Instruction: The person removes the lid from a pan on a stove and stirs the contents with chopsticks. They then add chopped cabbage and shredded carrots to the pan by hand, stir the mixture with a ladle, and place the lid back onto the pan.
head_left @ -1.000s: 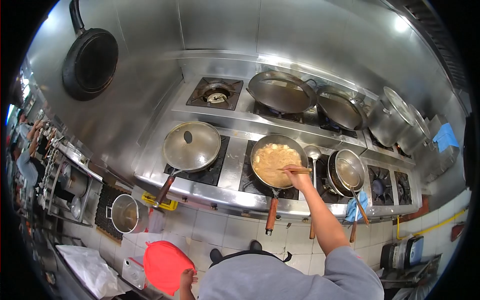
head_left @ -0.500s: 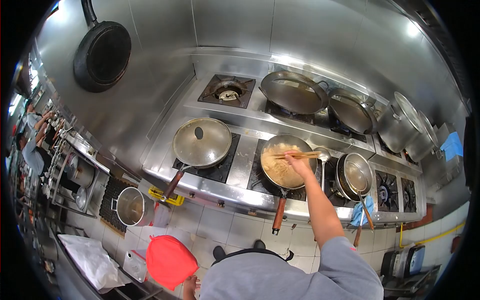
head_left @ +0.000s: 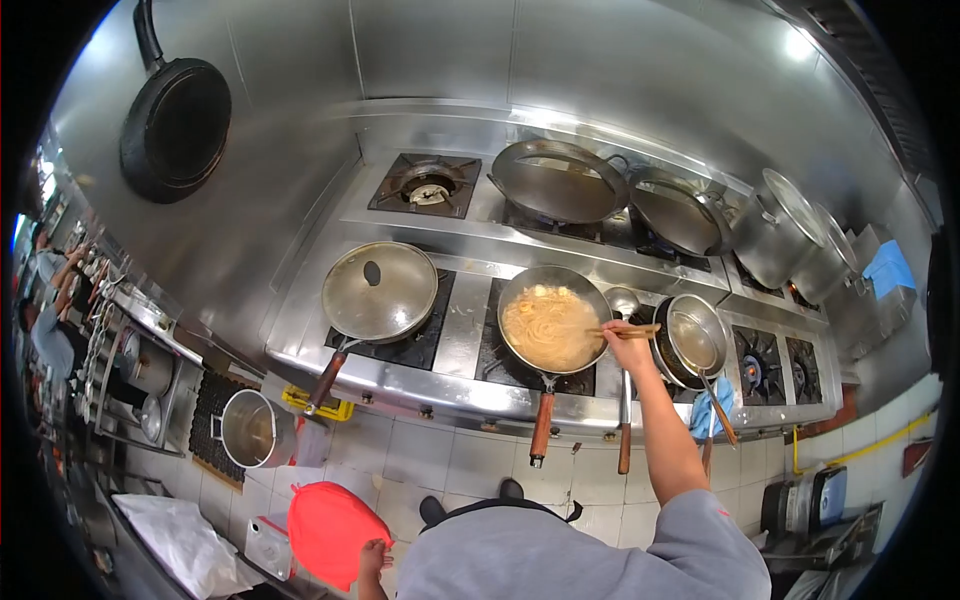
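Observation:
A pair of wooden chopsticks [head_left: 640,330] is gripped in my right hand [head_left: 628,346], at the right rim of an open pan [head_left: 510,357]. Their tips reach over the pan's edge. Pale noodles [head_left: 548,330] in light brown sauce fill the pan, whose wooden handle [head_left: 542,428] points toward me. Low at my side, my left hand [head_left: 375,558] is beside a red bag or cloth [head_left: 335,530]; its fingers look curled, but whether they hold the red material is unclear.
Left of the noodles is a lidded pan [head_left: 380,292]. A ladle [head_left: 624,380] and a strainer bowl [head_left: 696,336] lie to the right. Large woks [head_left: 558,182] and tall pots [head_left: 778,235] stand behind. A metal pot [head_left: 250,430] is on the floor at left.
The chopsticks and my right hand have moved from over the noodles to the pan's right rim. The noodles have shifted in the pan. The camera view has swung slightly.

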A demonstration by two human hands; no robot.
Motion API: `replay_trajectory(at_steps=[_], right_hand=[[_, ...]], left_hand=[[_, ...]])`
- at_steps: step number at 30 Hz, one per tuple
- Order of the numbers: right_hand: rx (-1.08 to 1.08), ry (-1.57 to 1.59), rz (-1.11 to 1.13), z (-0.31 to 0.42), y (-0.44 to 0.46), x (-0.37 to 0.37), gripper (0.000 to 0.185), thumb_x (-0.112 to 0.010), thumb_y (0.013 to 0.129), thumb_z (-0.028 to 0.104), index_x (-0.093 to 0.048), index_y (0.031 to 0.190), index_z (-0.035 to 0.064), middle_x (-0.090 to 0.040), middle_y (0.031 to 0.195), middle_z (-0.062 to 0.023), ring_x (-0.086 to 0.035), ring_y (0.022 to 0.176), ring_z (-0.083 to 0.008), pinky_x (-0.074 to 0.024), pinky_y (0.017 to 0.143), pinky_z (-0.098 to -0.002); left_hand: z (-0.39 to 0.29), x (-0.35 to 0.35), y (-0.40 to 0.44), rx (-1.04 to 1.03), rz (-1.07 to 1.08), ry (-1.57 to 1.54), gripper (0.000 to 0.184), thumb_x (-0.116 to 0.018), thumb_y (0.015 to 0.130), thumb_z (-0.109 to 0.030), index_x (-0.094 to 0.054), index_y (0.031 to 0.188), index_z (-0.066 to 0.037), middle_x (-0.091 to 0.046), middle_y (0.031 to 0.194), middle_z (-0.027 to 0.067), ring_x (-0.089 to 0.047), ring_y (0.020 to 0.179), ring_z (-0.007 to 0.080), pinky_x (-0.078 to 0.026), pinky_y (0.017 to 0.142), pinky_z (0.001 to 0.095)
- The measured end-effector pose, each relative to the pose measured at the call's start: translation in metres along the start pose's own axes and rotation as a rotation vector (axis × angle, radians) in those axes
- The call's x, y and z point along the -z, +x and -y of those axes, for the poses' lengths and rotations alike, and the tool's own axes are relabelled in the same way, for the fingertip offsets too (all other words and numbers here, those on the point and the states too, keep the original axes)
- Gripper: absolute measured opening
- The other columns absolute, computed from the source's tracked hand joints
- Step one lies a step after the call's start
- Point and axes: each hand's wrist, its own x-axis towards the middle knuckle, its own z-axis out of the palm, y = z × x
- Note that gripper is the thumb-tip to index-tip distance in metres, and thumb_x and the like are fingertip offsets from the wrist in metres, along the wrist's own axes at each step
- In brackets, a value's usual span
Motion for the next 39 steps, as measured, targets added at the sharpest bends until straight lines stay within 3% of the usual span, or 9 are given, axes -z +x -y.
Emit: replay_trajectory(at_steps=[4,6,10,14,18,22,28,33,39], right_hand=[[0.209,-0.104,0.091,0.029,-0.024,-0.017,0.011,-0.061,0.081,0.009,-0.065,0.09,0.0043,-0.064,0.078,-0.0075,-0.059,0.067,-0.0152,-0.0512,0.062,-0.0296],[-0.254,0.353,0.371,0.044,-0.025,-0.014,0.012,-0.061,0.081,0.01,-0.065,0.091,0.0045,-0.065,0.079,-0.0058,-0.059,0.068,-0.0148,-0.0511,0.062,-0.0288],[-0.072,-0.077,-0.098,0.014,0.012,-0.014,0.012,-0.062,0.079,0.009,-0.065,0.09,0.0036,-0.066,0.079,-0.0034,-0.06,0.071,-0.0141,-0.0491,0.063,-0.0271],[0.116,-0.052,-0.124,0.023,0.02,-0.059,0.012,-0.062,0.082,0.011,-0.064,0.09,0.0031,-0.064,0.078,-0.0007,-0.057,0.07,-0.0114,-0.0468,0.064,-0.0248],[-0.166,0.425,0.257,0.03,0.044,-0.071,0.01,-0.06,0.082,0.01,-0.064,0.09,0.0033,-0.064,0.077,-0.0007,-0.057,0.069,-0.0113,-0.0463,0.063,-0.0253],[-0.035,0.02,-0.195,0.017,0.059,-0.066,0.009,-0.059,0.082,0.008,-0.063,0.088,0.004,-0.064,0.077,-0.0055,-0.059,0.069,-0.0134,-0.0463,0.063,-0.0262],[-0.245,0.609,0.326,0.054,0.02,-0.059,0.01,-0.062,0.082,0.012,-0.063,0.086,0.0031,-0.064,0.081,-0.0069,-0.06,0.069,-0.0131,-0.0476,0.06,-0.0255],[-0.032,-0.201,-0.069,0.039,0.014,-0.012,0.01,-0.061,0.081,0.009,-0.064,0.088,0.0027,-0.066,0.081,-0.0075,-0.062,0.073,-0.0152,-0.049,0.066,-0.0281],[-0.164,0.208,0.34,0.05,-0.015,0.0,0.011,-0.06,0.083,0.011,-0.063,0.088,0.0015,-0.064,0.079,-0.006,-0.061,0.071,-0.0132,-0.0494,0.063,-0.0272]], left_hand=[[-0.003,0.002,0.004,-0.012,0.021,0.018,0.028,-0.047,0.089,-0.02,-0.05,0.112,-0.005,-0.059,0.08,0.0088,-0.058,0.052,0.0192,-0.049,0.044,0.0305],[-0.002,0.003,0.005,-0.024,0.025,0.025,0.028,-0.047,0.089,-0.02,-0.05,0.113,-0.004,-0.059,0.08,0.009,-0.058,0.052,0.0193,-0.05,0.044,0.0307],[-0.001,0.002,-0.002,-0.014,0.002,0.028,0.029,-0.048,0.089,-0.02,-0.051,0.113,-0.004,-0.06,0.081,0.0095,-0.058,0.052,0.0198,-0.049,0.044,0.0309],[0.007,0.003,-0.008,-0.009,-0.007,-0.016,0.027,-0.049,0.088,-0.021,-0.051,0.11,-0.005,-0.06,0.08,0.009,-0.058,0.052,0.0203,-0.048,0.044,0.0307],[0.024,0.004,-0.008,-0.03,-0.019,-0.07,0.025,-0.049,0.088,-0.022,-0.052,0.107,-0.006,-0.06,0.08,0.0085,-0.058,0.052,0.0206,-0.048,0.044,0.0314],[0.029,0.002,-0.013,-0.017,0.002,-0.008,0.025,-0.049,0.089,-0.022,-0.052,0.108,-0.006,-0.06,0.08,0.0083,-0.057,0.052,0.0206,-0.048,0.045,0.0324],[0.002,-0.006,-0.04,-0.058,0.005,0.162,0.024,-0.048,0.089,-0.022,-0.051,0.108,-0.007,-0.06,0.081,0.0082,-0.057,0.053,0.0207,-0.048,0.045,0.0327],[0.026,0.0,0.006,0.003,0.033,-0.017,0.025,-0.048,0.089,-0.022,-0.05,0.109,-0.007,-0.06,0.081,0.0078,-0.057,0.053,0.0197,-0.048,0.044,0.0311],[0.0,0.0,-0.008,-0.044,0.004,0.052,0.024,-0.048,0.088,-0.02,-0.051,0.108,-0.006,-0.059,0.08,0.0069,-0.057,0.052,0.0185,-0.048,0.043,0.0293]])
